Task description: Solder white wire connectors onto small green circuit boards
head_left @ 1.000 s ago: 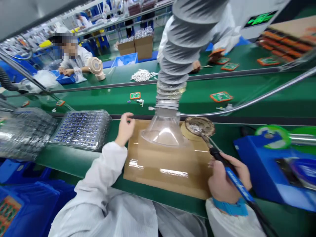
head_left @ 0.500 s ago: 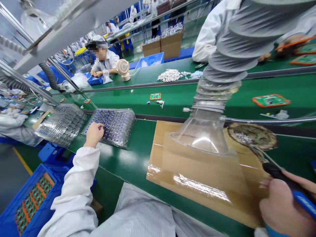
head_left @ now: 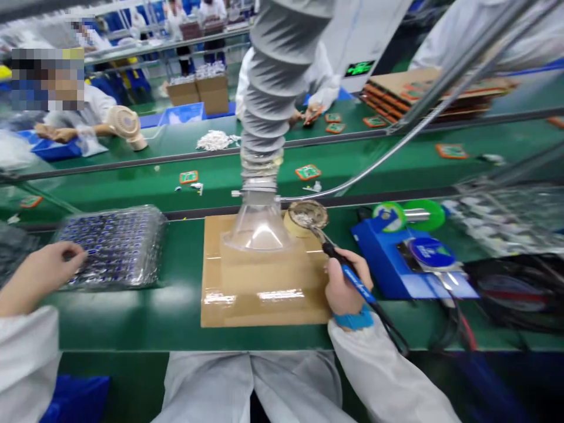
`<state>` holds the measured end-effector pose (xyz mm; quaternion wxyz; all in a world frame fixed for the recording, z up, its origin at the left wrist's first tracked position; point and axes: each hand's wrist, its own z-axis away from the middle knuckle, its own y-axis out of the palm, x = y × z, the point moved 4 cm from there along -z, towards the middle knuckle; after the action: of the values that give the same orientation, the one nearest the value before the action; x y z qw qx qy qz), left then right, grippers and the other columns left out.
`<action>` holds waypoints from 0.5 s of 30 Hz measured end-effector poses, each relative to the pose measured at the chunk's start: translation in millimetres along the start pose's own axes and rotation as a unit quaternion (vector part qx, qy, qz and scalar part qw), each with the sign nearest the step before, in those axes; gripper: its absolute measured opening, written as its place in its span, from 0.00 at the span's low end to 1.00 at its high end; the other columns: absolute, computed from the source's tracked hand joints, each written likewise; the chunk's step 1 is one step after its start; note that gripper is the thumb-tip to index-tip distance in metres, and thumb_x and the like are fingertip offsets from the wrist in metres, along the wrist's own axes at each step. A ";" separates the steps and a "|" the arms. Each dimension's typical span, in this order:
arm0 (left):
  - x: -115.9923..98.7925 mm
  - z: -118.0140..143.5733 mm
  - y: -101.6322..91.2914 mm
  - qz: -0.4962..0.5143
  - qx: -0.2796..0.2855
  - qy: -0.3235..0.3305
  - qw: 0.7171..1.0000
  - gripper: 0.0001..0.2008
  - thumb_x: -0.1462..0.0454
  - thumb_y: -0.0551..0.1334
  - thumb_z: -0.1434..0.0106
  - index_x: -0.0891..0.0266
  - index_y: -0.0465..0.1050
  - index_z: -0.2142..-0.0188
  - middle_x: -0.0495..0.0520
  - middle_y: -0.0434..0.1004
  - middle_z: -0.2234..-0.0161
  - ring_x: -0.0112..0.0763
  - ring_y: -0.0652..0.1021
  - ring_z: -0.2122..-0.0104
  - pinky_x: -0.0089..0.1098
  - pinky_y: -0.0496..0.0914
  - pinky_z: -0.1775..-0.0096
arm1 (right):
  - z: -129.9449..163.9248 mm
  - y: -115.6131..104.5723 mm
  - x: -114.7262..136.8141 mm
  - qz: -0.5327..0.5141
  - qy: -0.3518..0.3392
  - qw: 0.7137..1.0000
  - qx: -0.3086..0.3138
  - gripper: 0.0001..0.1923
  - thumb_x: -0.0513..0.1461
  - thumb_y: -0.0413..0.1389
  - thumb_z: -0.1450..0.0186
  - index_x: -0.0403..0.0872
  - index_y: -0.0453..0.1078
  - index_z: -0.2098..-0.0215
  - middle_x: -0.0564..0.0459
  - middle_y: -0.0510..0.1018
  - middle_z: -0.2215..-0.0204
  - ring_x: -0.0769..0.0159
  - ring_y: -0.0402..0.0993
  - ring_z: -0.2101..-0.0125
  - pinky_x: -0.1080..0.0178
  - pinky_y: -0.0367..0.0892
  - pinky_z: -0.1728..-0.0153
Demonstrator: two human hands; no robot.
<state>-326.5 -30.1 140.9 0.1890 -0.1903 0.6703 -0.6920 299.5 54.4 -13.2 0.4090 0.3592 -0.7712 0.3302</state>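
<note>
My right hand (head_left: 348, 285) is wrapped round the blue and black handle of a soldering iron (head_left: 359, 284). The iron's tip reaches to a round tin (head_left: 318, 210) that has silvery bits inside. At the left, my left hand (head_left: 46, 273) is over the near left part of a stack of clear plastic trays (head_left: 152, 249) filled with small dark and blue parts. Its thumb and forefinger are pinched together at the parts, and whatever is between them is too small to make out. A tape-covered cardboard sheet (head_left: 264, 305) lies between my hands.
A clear extraction hood (head_left: 259, 229) on a grey hose hangs over the cardboard. A blue solder feeder (head_left: 383, 258) and dark cables (head_left: 520, 294) stand right. Behind, the green conveyor (head_left: 220, 194) carries orange-edged circuit boards (head_left: 308, 171). Co-workers sit across from me.
The view has swung to the right, bringing the blue solder feeder into sight. My left hand is still pinching at the trays, and my right hand keeps the iron's tip at the tin.
</note>
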 end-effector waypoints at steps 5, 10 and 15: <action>-87.5 25.1 -9.8 0.132 -0.075 0.032 0.988 0.16 0.46 0.60 0.45 0.54 0.74 0.70 0.45 0.78 0.75 0.35 0.76 0.72 0.33 0.68 0.65 | -2.2 2.2 1.0 -0.008 0.002 1.000 0.008 0.12 0.45 0.61 0.34 0.48 0.75 0.55 0.50 0.80 0.65 0.58 0.80 0.65 0.53 0.75 0.59; -205.7 26.1 15.5 0.180 -0.130 0.148 0.964 0.12 0.53 0.61 0.38 0.57 0.77 0.67 0.51 0.83 0.67 0.38 0.81 0.65 0.35 0.72 0.58 | -1.1 1.1 -2.1 -0.021 0.005 1.000 0.007 0.12 0.45 0.61 0.34 0.48 0.75 0.56 0.49 0.80 0.64 0.57 0.81 0.64 0.53 0.76 0.59; -276.5 -16.0 47.6 0.372 -0.084 0.152 0.912 0.10 0.56 0.67 0.41 0.61 0.76 0.69 0.54 0.84 0.65 0.38 0.81 0.64 0.36 0.75 0.56 | 5.3 3.7 3.7 -0.034 0.004 0.999 0.040 0.09 0.44 0.61 0.34 0.49 0.75 0.57 0.49 0.80 0.63 0.58 0.81 0.63 0.54 0.76 0.60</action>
<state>-97.7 125.0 90.1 0.3118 0.1649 0.7689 -0.5333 292.8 51.0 -13.2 0.4085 0.3996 -0.7431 0.3483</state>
